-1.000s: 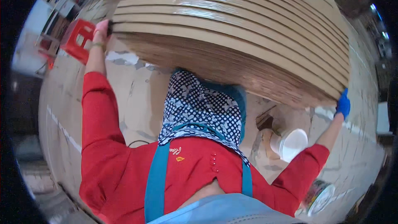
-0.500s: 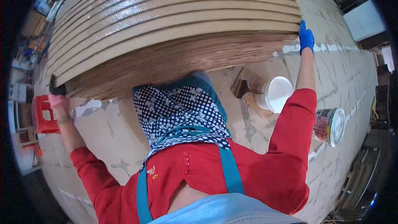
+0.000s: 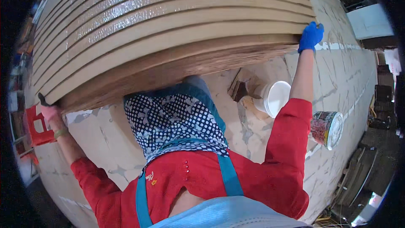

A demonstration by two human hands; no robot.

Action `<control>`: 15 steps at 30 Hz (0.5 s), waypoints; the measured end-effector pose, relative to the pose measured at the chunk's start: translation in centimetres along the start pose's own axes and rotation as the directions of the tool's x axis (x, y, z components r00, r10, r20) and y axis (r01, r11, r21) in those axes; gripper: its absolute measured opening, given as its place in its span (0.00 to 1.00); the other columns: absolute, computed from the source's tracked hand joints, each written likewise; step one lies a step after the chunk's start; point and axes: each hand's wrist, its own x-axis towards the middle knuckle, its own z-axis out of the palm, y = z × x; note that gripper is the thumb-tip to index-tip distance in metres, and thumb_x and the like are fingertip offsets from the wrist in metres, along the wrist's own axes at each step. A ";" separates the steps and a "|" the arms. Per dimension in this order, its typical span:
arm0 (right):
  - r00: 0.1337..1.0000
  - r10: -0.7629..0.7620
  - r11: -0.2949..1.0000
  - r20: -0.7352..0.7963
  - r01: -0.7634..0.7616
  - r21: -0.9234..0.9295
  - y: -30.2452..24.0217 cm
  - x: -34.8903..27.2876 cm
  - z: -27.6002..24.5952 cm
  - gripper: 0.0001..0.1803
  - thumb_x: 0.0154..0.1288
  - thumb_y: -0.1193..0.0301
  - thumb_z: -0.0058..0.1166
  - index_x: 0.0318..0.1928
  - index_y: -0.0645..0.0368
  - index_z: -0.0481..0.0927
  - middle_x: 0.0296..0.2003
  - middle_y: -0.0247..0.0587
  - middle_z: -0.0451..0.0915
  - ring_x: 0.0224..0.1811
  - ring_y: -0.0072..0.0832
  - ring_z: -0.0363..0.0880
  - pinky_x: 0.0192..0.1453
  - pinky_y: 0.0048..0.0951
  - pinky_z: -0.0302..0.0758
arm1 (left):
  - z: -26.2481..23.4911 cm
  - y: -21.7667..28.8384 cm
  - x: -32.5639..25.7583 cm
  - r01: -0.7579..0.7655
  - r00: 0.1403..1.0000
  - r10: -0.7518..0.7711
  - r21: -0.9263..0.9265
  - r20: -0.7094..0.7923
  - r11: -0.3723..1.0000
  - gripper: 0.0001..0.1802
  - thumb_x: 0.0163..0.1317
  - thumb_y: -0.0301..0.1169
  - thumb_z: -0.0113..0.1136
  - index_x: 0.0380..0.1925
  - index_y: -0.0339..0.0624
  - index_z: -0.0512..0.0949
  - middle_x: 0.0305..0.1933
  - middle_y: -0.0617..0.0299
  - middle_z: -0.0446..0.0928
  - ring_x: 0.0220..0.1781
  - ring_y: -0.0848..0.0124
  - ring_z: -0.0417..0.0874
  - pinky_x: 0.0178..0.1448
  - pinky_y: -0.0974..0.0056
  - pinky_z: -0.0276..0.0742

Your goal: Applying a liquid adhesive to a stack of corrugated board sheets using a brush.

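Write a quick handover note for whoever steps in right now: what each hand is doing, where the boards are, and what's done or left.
Left hand: pink glove, gripping the left end of the stack of boards from underneath.
Right hand: blue glove, gripping the right end of the same stack.
Boards: thin, curved sheets piled together, held up at arm's length with both arms spread wide, above the patchy floor.
Nearby on the floor: a white bucket, a paint tin on its side, a red stool at the left.
Done: stack is lifted and carried by both ends.
Left: the stack has not been set down.
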 end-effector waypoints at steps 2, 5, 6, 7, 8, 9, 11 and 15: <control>0.995 0.024 0.989 0.094 -0.011 -0.146 -1.4 -0.6 -0.3 0.13 0.49 0.71 0.45 0.35 0.65 0.70 0.28 0.57 0.74 0.27 0.45 0.73 0.31 0.39 0.68 | 0.1 -0.6 0.7 0.001 1.000 -0.001 0.164 -0.003 0.986 0.21 0.56 0.36 0.44 0.47 0.35 0.66 0.44 0.55 0.73 0.42 0.67 0.74 0.48 0.66 0.69; 0.996 -0.062 0.938 0.069 0.082 -0.336 -4.0 -1.8 -0.4 0.19 0.50 0.70 0.42 0.43 0.67 0.69 0.32 0.59 0.74 0.34 0.45 0.75 0.36 0.36 0.69 | 0.7 -0.5 1.2 0.005 0.999 0.005 0.316 -0.031 0.949 0.23 0.58 0.42 0.42 0.43 0.33 0.69 0.42 0.55 0.74 0.41 0.67 0.74 0.47 0.66 0.69; 0.999 -0.038 0.943 0.038 0.048 -0.331 -4.5 -2.1 -0.4 0.19 0.50 0.70 0.42 0.43 0.67 0.69 0.32 0.59 0.74 0.34 0.45 0.75 0.36 0.36 0.69 | 1.2 -0.1 1.2 0.011 0.999 0.007 0.354 -0.049 0.935 0.24 0.58 0.44 0.41 0.42 0.33 0.70 0.41 0.55 0.74 0.41 0.67 0.75 0.46 0.66 0.69; 0.998 -0.059 0.949 0.008 0.059 -0.310 -4.6 -2.4 -0.4 0.18 0.50 0.70 0.42 0.42 0.67 0.68 0.31 0.59 0.74 0.33 0.46 0.74 0.35 0.38 0.69 | 1.7 0.4 1.0 0.018 0.998 0.009 0.387 -0.069 0.922 0.26 0.59 0.46 0.41 0.41 0.32 0.71 0.40 0.55 0.75 0.40 0.67 0.75 0.46 0.66 0.69; 0.997 -0.080 0.954 -0.021 0.070 -0.292 -4.6 -2.5 -0.2 0.18 0.49 0.70 0.42 0.41 0.67 0.68 0.30 0.59 0.74 0.32 0.47 0.74 0.34 0.39 0.69 | 2.4 1.1 0.7 0.047 0.994 0.001 0.424 -0.112 0.904 0.27 0.60 0.48 0.40 0.40 0.32 0.72 0.40 0.55 0.75 0.40 0.67 0.75 0.46 0.66 0.69; 0.993 -0.102 0.958 -0.052 0.085 -0.273 -4.3 -2.4 -0.1 0.17 0.49 0.70 0.42 0.40 0.67 0.68 0.28 0.59 0.74 0.31 0.49 0.74 0.33 0.41 0.68 | 3.1 1.9 0.2 0.034 0.993 0.023 0.455 -0.118 0.890 0.27 0.59 0.48 0.41 0.40 0.31 0.72 0.40 0.55 0.75 0.40 0.67 0.75 0.45 0.65 0.69; 0.994 -0.101 0.958 -0.031 0.089 -0.271 -3.1 -1.8 0.2 0.17 0.49 0.70 0.43 0.39 0.67 0.68 0.28 0.59 0.74 0.31 0.48 0.74 0.33 0.41 0.68 | 4.8 3.5 -1.4 0.090 0.976 0.024 0.502 -0.216 0.860 0.28 0.58 0.49 0.43 0.39 0.30 0.72 0.39 0.55 0.75 0.39 0.67 0.75 0.45 0.65 0.69; 0.999 -0.023 0.958 0.026 0.029 -0.284 -1.0 0.5 0.9 0.16 0.50 0.68 0.43 0.38 0.67 0.68 0.27 0.58 0.74 0.30 0.48 0.74 0.33 0.41 0.68 | 7.2 5.6 -3.8 0.345 0.832 -0.074 0.409 -0.549 0.845 0.30 0.55 0.50 0.47 0.38 0.28 0.72 0.39 0.55 0.76 0.38 0.67 0.75 0.44 0.65 0.69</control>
